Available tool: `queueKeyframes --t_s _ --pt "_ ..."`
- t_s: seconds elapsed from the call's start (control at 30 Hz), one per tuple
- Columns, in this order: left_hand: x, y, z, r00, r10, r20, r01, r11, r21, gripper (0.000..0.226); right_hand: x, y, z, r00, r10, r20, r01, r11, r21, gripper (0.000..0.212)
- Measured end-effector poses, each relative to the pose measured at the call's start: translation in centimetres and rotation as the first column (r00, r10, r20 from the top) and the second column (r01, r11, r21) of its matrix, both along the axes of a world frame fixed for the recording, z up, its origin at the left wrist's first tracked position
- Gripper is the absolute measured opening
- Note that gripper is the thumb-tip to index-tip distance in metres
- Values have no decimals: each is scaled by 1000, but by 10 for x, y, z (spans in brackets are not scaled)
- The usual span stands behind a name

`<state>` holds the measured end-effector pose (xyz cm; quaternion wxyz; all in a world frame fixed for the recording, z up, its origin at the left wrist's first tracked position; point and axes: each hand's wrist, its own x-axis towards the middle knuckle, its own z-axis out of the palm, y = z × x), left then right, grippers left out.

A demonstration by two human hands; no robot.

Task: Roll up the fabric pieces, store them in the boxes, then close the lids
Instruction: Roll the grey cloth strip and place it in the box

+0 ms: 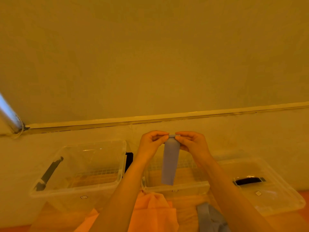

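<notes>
A narrow blue-grey fabric strip [170,162] hangs down in the air above the middle clear box [175,187]. Its top end is curled into a small roll. My left hand [153,143] and my right hand [192,142] pinch that rolled top from either side. To the left stands a larger clear box [80,191], open, with a dark handle on its left rim. A clear lid [267,198] with a black handle lies to the right. Orange fabric [153,211] and another blue-grey piece [210,216] lie on the table near me.
A pale wall rises close behind the boxes, with a ledge running across it. A shiny pole [8,113] slants at the far left. The wooden tabletop [50,216] shows in front of the left box.
</notes>
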<state>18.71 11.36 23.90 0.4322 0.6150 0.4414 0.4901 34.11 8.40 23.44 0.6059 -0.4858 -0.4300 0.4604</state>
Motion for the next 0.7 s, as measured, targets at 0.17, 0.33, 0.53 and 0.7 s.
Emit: queueKeyframes --t_s 0.17,0.33,0.53,0.7 --pt "0 -2 1 1000 24 2 -24 1000 -6 12 1 -2 1 999 37 22 -38 999 22 15" --pt "-1 -2 3 1000 24 0 -24 1000 -2 11 1 -2 5 997 59 58 -60 998 21 16" --pt "-1 -1 3 1000 25 1 -25 1000 7 15 1 -1 7 999 41 6 -41 999 4 11" --pt "2 -6 5 999 17 -39 -18 1000 -19 17 4 -4 5 998 42 45 -44 998 43 19"
